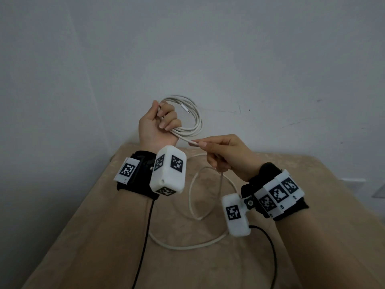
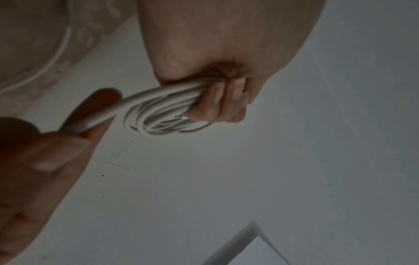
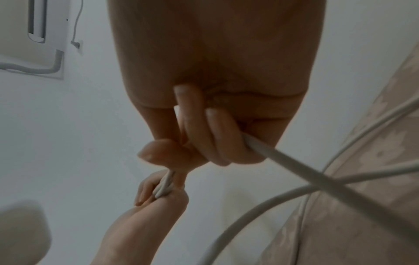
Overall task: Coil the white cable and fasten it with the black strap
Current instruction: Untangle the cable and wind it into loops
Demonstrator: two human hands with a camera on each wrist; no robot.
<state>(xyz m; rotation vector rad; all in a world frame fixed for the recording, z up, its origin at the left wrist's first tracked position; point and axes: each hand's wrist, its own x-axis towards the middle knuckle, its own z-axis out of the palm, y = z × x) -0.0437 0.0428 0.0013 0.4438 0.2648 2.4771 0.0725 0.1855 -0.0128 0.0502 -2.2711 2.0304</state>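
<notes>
So the left hand (image 1: 158, 127) has its fingers curled tight around a bundle of white cable (image 1: 192, 119) loops, coil sticking out past the knuckles. Right hand (image 1: 227, 157) pinches the loose strand just below that fist, the rest trailing down onto the beige table (image 1: 83, 236).

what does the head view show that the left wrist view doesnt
Only the head view: slack white cable looped on the beige patterned cloth, and both marker-covered wrist camera rigs. Only the left wrist view: close-up of the bundled coil's strands under the left fingers. Both: left hand gripping the thin white cable coil, right hand pinching the free strand.
</notes>
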